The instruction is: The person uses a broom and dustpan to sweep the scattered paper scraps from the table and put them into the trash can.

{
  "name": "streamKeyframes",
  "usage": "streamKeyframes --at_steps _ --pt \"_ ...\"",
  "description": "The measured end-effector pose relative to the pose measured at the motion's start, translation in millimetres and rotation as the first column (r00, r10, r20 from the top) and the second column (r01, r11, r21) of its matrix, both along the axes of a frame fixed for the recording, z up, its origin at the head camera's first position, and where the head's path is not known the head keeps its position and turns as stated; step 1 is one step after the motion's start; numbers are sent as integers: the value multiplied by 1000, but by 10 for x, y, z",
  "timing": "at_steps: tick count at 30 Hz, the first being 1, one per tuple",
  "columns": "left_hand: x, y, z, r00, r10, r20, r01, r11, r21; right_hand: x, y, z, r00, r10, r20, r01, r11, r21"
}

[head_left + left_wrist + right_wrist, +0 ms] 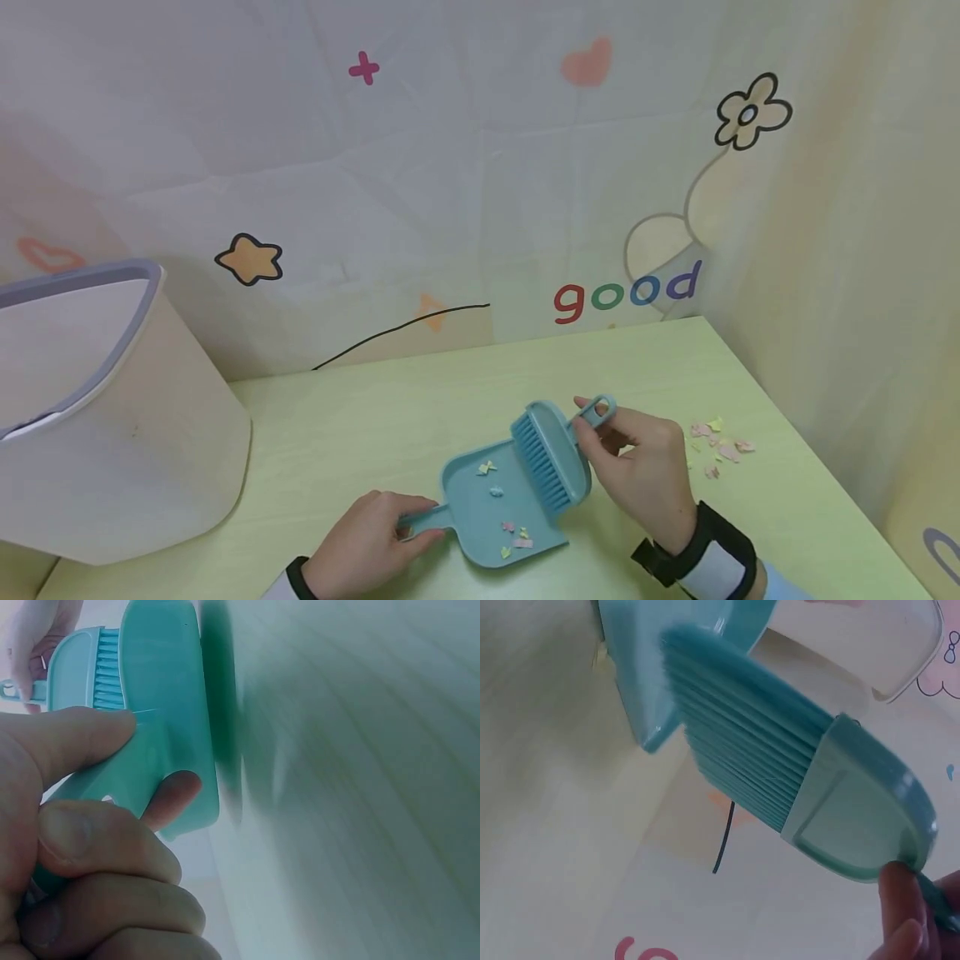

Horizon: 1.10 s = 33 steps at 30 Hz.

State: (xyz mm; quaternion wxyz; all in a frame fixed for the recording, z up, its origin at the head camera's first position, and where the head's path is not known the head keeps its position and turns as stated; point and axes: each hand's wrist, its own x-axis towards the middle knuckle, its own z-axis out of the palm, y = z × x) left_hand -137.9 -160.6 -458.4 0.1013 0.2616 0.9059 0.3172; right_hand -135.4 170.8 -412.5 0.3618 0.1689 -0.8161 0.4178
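The left hand [372,537] pinches the pan [477,518] by its handle, thumb on one side and fingers curled beneath, as the left wrist view shows. The right hand [647,471] grips the brush [561,454] near the base of its handle, with the loop end sticking out past the fingers.

The pan lies between the two hands, over the table [337,437]; whether its lip touches the tabletop I cannot tell. Its long axis runs crosswise, handle toward the left hand and open lip toward the right. The grip at the very end probably keeps the fingers out of the tray and the pan steady. The brush is at the pan's open lip, its head lying roughly along that edge; the bristles point into the pan and the handle leads away from it. Held so, the brush likely serves to guard the lip or guide bits inward; contact between bristles and tray is unclear.

Small paper bits [522,543] lie scattered inside the pan. More scraps [727,452] lie on the table beyond the pan's lip, past the right hand. Well apart on the pan's handle side stands the bin [172,433], and behind the pan, past the table, hangs a printed cloth [420,183].
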Motion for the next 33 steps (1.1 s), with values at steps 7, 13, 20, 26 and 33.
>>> streamKeyframes --at_steps 7,13,20,26,33 --pt "-13 -32 10 1000 -5 7 5 1000 9 -28 77 47 998 -48 -31 50 995 85" --pt "-48 -82 83 1000 -4 20 4 1000 -15 -33 43 -22 996 -28 -81 40 987 157" --pt "-59 -88 114 1000 -13 28 13 999 -29 -30 -25 -122 1000 27 -3 -27 999 39" --pt "-73 -80 114 1000 -7 25 8 999 -38 -53 -3 -84 1000 26 1 -25 995 -95" --pt "-80 -88 66 1000 -21 1 21 1000 2 -63 65 -29 999 -16 -34 14 998 -57"
